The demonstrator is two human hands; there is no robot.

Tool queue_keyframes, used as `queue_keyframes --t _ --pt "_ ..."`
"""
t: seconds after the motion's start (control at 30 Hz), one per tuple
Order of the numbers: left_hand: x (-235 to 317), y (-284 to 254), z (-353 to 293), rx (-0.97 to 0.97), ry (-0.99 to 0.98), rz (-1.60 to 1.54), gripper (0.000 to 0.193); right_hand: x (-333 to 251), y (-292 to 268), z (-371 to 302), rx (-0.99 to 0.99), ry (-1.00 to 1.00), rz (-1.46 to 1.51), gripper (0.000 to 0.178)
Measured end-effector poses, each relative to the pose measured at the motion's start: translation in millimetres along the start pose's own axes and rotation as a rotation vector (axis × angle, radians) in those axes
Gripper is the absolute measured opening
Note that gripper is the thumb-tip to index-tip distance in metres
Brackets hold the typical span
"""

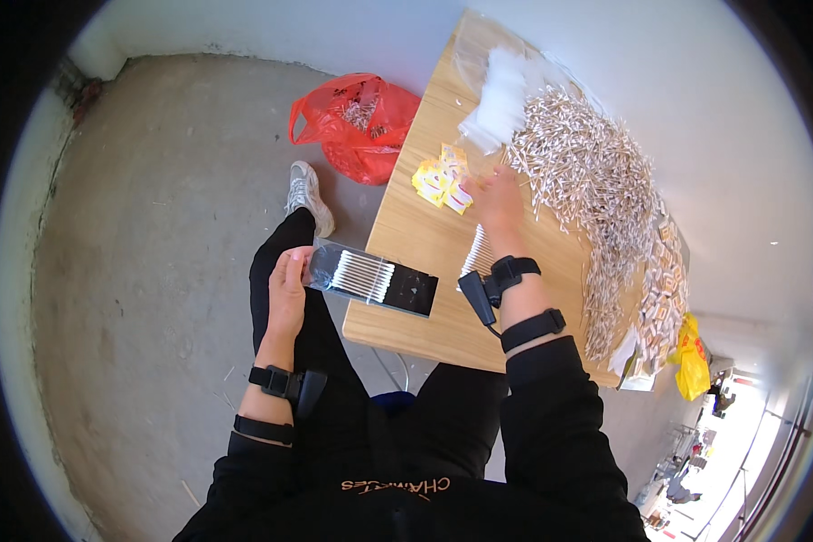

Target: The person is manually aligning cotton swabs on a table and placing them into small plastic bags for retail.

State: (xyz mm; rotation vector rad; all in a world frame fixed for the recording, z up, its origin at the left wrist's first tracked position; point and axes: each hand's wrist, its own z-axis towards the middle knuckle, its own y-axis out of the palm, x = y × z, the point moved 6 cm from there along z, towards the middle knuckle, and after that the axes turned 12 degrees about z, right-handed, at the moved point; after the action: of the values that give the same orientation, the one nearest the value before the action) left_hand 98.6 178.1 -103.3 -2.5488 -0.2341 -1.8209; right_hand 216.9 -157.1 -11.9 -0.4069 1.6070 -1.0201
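Head view shows grey floor (172,226), wooden table (452,339), left fingers (295,263) holding swab pack (363,276), right fingers' (483,188) grip unclear.

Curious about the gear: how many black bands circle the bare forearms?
4. Behind the left hand: a wrist band and a cuff-side band; behind the right hand: another wrist band and another cuff-side band. Any under the sleeves would be hidden.

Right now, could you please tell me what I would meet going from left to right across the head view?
Left hand, clear sleeve of cotton swabs, small yellow-and-white packets, right hand, heap of loose cotton swabs, yellow bag.
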Motion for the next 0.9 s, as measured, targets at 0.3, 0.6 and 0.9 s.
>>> queue_keyframes --t 0.3,0.6,0.9 --pt "-7 -1 3 -0.018 0.016 -0.017 0.035 -5 -1 3 -0.138 -0.126 -0.046 0.074" --pt "-7 -1 1 -0.010 0.035 -0.002 0.035 -7 -16 -12 -0.092 -0.038 0.033 0.054" --pt "-5 4 2 -0.027 0.000 -0.033 0.043 -1 -26 -27 -0.193 0.119 0.372 0.036"
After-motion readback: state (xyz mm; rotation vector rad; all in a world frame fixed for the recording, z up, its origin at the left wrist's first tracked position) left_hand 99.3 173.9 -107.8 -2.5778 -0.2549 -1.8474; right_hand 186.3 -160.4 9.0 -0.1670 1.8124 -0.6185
